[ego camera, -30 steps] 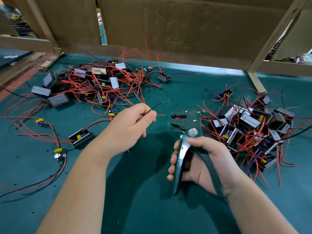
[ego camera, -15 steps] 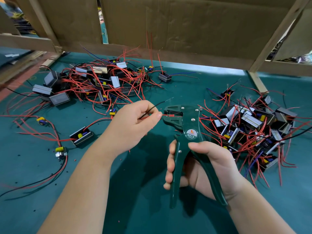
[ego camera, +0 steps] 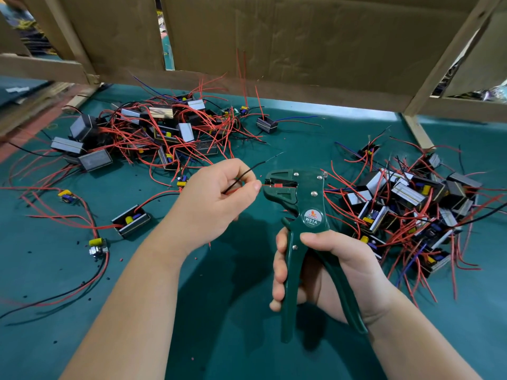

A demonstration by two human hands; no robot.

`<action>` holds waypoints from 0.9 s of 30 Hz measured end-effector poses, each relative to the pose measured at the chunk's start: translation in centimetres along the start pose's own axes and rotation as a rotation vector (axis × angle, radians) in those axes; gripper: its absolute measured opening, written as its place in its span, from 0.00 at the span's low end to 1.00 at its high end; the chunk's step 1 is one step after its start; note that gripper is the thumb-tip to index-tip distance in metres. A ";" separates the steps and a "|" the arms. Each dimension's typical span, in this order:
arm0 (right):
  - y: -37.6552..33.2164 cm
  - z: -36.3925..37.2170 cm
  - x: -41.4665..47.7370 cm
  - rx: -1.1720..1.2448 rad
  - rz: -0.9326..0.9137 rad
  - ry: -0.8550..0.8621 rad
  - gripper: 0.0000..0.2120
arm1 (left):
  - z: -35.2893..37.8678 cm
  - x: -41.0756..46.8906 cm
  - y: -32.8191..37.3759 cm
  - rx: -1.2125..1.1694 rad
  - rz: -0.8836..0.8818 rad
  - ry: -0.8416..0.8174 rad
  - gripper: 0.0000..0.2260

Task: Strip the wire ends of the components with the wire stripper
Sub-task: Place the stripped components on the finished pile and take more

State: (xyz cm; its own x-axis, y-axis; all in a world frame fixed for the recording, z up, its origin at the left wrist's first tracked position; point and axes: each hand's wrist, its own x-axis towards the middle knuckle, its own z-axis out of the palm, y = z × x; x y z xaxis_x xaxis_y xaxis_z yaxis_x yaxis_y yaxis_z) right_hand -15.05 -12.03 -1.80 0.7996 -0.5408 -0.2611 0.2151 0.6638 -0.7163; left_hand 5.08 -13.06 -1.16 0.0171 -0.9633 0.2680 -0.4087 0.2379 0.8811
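Observation:
My right hand [ego camera: 329, 267] grips the handles of a dark green wire stripper [ego camera: 304, 212], held upright with its jaws pointing left. My left hand [ego camera: 216, 204] pinches two thin wires between thumb and fingers. The red wire [ego camera: 265, 185] runs from my fingertips straight into the stripper's jaws. The black wire [ego camera: 258, 165] sticks up and to the right above the jaws, its tip bare. Those wires trail back to a small open black component [ego camera: 131, 223] on the mat at the left.
A pile of black components with red wires [ego camera: 153, 133] lies at the back left, a second pile [ego camera: 411, 204] at the right. Loose parts and long wires [ego camera: 97, 246] lie at the left on the green mat [ego camera: 219, 311]. A cardboard wall [ego camera: 274, 37] stands behind.
The stripper has risen and turned upright, its jaws moving left to my left hand's fingertips. The red wire end, free before, now sits in the jaws.

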 end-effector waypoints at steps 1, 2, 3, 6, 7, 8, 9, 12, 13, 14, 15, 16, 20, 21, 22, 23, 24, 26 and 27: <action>0.0 0.0 0.0 0.000 -0.002 0.001 0.18 | 0.0 0.0 0.0 -0.004 -0.004 0.004 0.07; 0.0 0.0 0.0 -0.002 -0.003 0.003 0.18 | 0.1 0.0 0.1 -0.006 -0.010 0.007 0.07; 0.0 0.0 0.0 -0.005 -0.004 0.005 0.18 | 0.1 0.0 0.1 -0.010 -0.017 0.008 0.07; 0.0 0.0 -0.1 -0.019 -0.003 0.005 0.18 | 0.0 -0.1 0.1 -0.012 -0.023 0.005 0.07; 0.0 0.0 -0.1 -0.025 -0.002 0.007 0.18 | 0.0 -0.1 0.1 -0.006 -0.021 0.001 0.07; 0.0 -0.1 -0.1 -0.030 -0.002 0.008 0.18 | -0.1 -0.1 0.1 -0.001 -0.018 -0.005 0.07; 0.0 -0.1 -0.1 -0.035 -0.002 0.010 0.18 | -0.1 -0.1 0.1 0.004 -0.014 -0.013 0.07; -0.1 -0.1 -0.1 -0.037 -0.007 0.017 0.18 | -0.2 -0.1 0.0 0.019 -0.008 -0.036 0.06; -0.1 -0.1 -0.1 -0.035 -0.007 0.021 0.18 | -0.2 -0.1 0.0 0.025 -0.003 -0.039 0.05; -0.1 0.0 -0.1 -0.038 -0.006 0.029 0.17 | -0.2 -0.1 0.0 0.032 0.004 -0.037 0.05; -0.1 0.0 -0.1 -0.046 -0.006 0.040 0.16 | -0.2 -0.1 0.0 0.039 0.012 -0.034 0.05; -0.1 0.1 -0.2 -0.055 -0.005 0.058 0.15 | -0.1 -0.1 -0.1 0.043 0.014 -0.034 0.05; 0.4 0.9 0.3 -0.062 -0.047 0.255 0.17 | 0.2 0.0 -0.3 0.008 -0.053 -0.020 0.09; 0.6 1.0 0.6 -0.056 -0.062 0.329 0.19 | 0.4 0.1 -0.4 -0.031 -0.101 -0.021 0.11; 0.7 1.1 0.9 -0.042 -0.065 0.387 0.19 | 0.7 0.2 -0.6 -0.049 -0.148 -0.033 0.13; 0.9 1.2 1.2 -0.017 -0.063 0.424 0.19 | 1.2 0.2 -0.8 -0.008 -0.181 -0.053 0.13; 0.9 1.3 1.4 0.015 -0.073 0.437 0.19 | 1.6 0.3 -1.0 0.083 -0.197 -0.073 0.12; 0.6 1.1 1.6 0.084 -0.153 0.422 0.16 | 2.0 0.3 -1.2 0.210 -0.194 -0.086 0.14; 0.2 0.9 1.7 0.118 -0.220 0.419 0.14 | 1.9 0.3 -1.2 0.219 -0.205 -0.075 0.15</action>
State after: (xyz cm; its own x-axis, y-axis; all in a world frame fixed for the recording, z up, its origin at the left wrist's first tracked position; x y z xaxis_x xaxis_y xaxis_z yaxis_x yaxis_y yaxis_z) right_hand -13.18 -12.36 -1.83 0.4390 -0.8201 -0.3671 0.4354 0.5515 -0.7115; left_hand 3.84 -13.84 -2.85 0.0554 -0.9969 0.0561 -0.5905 0.0126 0.8069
